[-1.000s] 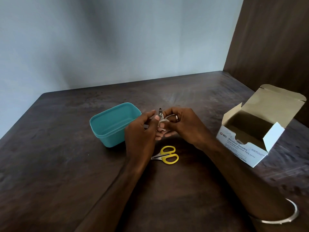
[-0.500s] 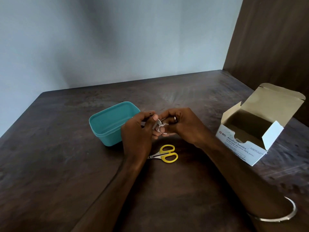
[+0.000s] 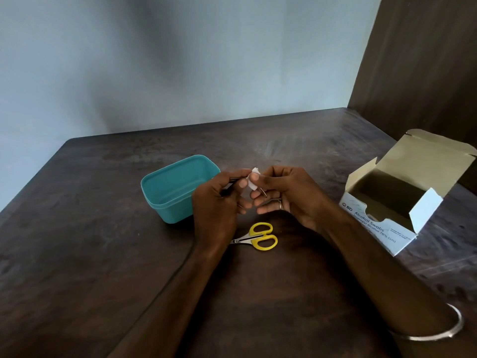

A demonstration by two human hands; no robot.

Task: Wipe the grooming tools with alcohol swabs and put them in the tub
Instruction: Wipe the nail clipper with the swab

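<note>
On the table (image 3: pixel 103 254) are one teal tub (image 3: pixel 165 200), one pair of yellow scissors (image 3: pixel 260 237), one swab box (image 3: pixel 402 200) (flap open), and one white swab (image 3: pixel 252 180) between two hands.

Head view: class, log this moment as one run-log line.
left hand: holds metal tool | right hand: pinches swab | scissors: on table | tub: empty

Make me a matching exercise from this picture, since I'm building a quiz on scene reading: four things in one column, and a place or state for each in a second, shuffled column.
Things:
1. tub
2. scissors
3. swab box
4. swab

Places or states:
A. pinched between the fingertips of the left hand and right hand
B. at the right of the table, lid flap open
C. lying flat on the table near the wrists, yellow handles
D. teal, standing left of the hands, nothing seen inside

Pairs: 1-D, 2-C, 3-B, 4-A
</note>
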